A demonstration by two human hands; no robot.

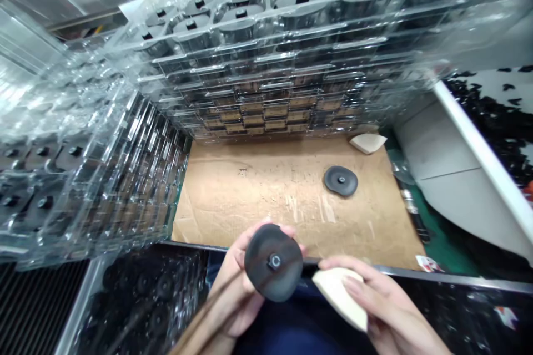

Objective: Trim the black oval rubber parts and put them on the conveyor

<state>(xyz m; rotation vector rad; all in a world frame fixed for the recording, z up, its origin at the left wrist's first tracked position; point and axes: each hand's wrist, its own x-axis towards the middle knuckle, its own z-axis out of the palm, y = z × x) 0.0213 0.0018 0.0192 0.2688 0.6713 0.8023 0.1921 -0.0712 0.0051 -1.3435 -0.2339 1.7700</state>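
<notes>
My left hand [237, 283] holds a dark grey rounded disc [283, 280] with a small round fitting at its centre, face up, above the front edge of the cardboard. My right hand [375, 299] grips a cream wedge-shaped pad [339, 294], thumb on top and fingers underneath. The pad is just right of the disc, and a gap separates them. A second dark disc [341, 181] of the same kind lies on the cardboard [250, 177]. Farther back, another cream pad [368, 143] rests near the cardboard's right rear corner.
Stacked clear plastic trays [266, 61] holding dark discs wall off the back. More tray stacks [125, 161] stand at the left. A white bin [462, 138] with small black pieces [495, 116] is at the right, beside a dark tool [416, 216]. Black parts fill trays [137, 294] below the edge.
</notes>
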